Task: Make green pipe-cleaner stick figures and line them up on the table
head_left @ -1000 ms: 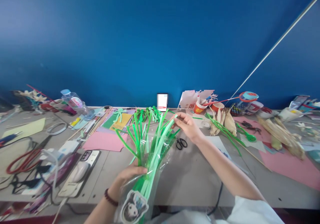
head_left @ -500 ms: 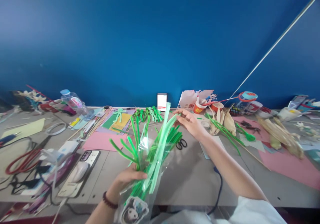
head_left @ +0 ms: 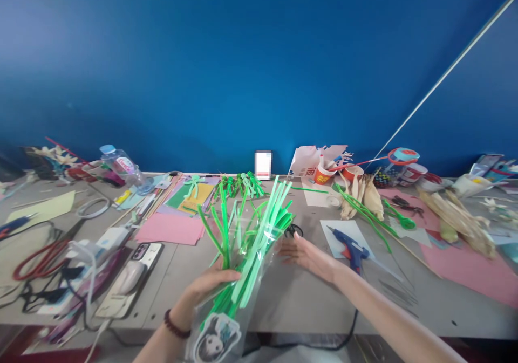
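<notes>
My left hand [head_left: 216, 283], with a dark beaded bracelet on its wrist, grips a clear plastic bag [head_left: 246, 320] near the table's front edge. Green pipe cleaners [head_left: 259, 244], some light and some darker, fill the bag and stick out of its top. A sticker with a cartoon figure [head_left: 216, 338] shows at the bag's lower end. My right hand [head_left: 305, 255] is beside the bag's right side, fingers stretched and partly behind its edge. Whether it touches the bag I cannot tell. Black-handled scissors [head_left: 294, 231] lie just beyond that hand.
A blue glue gun [head_left: 351, 248] rests on white paper to the right. Green pipe-cleaner pieces [head_left: 243, 184] lie at the back by a small upright screen [head_left: 263, 165]. On the left are a phone [head_left: 129, 282], red-handled scissors [head_left: 44, 260] and a tilted bottle [head_left: 123, 166].
My right hand has let go of the light green pipe cleaners' tips and moved down beside the bag. The light strips now stand closer together, and the glue gun has come into sight.
</notes>
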A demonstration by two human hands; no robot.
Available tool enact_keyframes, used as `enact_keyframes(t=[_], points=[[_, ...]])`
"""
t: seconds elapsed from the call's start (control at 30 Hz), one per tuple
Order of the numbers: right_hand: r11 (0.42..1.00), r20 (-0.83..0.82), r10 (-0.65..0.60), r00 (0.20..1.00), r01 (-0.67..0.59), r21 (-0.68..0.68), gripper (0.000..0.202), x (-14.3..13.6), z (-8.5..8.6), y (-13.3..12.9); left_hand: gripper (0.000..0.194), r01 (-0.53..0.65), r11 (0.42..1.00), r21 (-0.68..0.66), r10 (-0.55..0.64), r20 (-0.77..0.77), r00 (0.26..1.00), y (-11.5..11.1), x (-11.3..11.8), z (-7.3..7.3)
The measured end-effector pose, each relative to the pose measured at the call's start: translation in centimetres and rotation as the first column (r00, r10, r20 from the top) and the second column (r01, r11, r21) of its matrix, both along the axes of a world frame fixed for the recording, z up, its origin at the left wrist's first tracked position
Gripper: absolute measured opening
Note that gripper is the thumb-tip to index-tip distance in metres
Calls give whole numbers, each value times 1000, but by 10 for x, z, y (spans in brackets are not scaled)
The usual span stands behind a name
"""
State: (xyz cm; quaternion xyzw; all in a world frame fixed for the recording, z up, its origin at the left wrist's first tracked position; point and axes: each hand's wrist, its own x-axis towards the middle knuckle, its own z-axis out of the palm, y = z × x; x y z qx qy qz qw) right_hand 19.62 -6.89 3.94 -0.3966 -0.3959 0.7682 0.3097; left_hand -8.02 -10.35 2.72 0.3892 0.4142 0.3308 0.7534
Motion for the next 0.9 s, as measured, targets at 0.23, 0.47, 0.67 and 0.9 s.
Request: enact_keyframes(t=[0.23, 0.47, 0.67, 0.9], points=[[961, -148, -3, 989, -38, -275, 46, -28, -11, 23, 51, 100, 990, -103, -99, 13, 995, -2, 12, -2], [939, -188, -151, 970, 82, -334, 27, -49, -12, 39, 49, 99, 982, -161, -98, 12, 995, -4, 19, -11], [962, -356, -186, 916, 96, -256, 19, -54, 2, 44, 48, 66, 983, -171, -67, 4, 998, -9, 25, -5], [958, -445, -268, 855, 284, -32, 20, -37, 36, 63, 35, 44, 973, -226, -36, 41, 999, -22, 5, -17]])
